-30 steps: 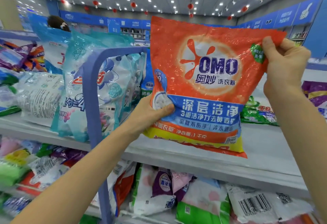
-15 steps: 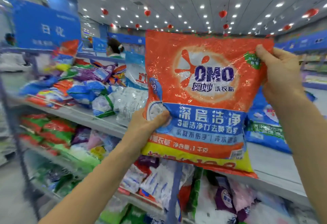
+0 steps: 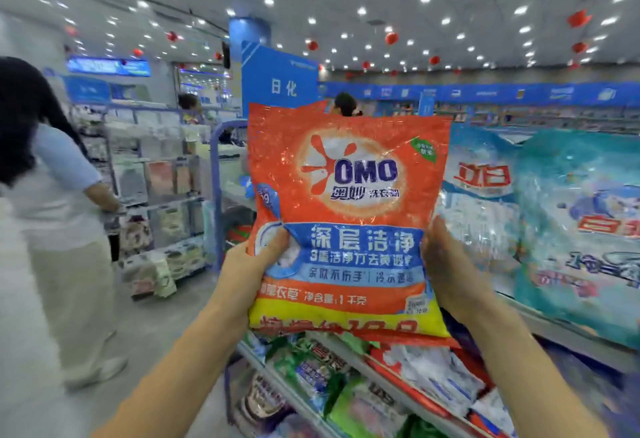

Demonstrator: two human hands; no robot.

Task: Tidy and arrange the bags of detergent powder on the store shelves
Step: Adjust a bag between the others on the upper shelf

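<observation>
I hold an orange OMO detergent bag (image 3: 349, 174) upright in front of me, above the end of the shelf unit. My left hand (image 3: 252, 264) grips its lower left side, thumb pressed into the front of the bag. My right hand (image 3: 446, 264) grips its lower right edge, fingers hidden behind the bag. To the right, blue and white detergent bags (image 3: 568, 216) stand upright on the upper shelf (image 3: 568, 337). Below it, several green, red and white bags (image 3: 349, 382) lie jumbled on a lower shelf.
A person in a light top and beige trousers (image 3: 59, 216) stands in the aisle at the left, facing a wire rack of goods (image 3: 156, 195). A blue shelf-end frame (image 3: 216, 192) rises just left of the bag. Another person's head (image 3: 344, 103) shows behind the bag.
My view has swung left towards the aisle and the shelf end. My right hand has slid from the bag's top right corner down to its lower right edge. My left hand keeps its grip.
</observation>
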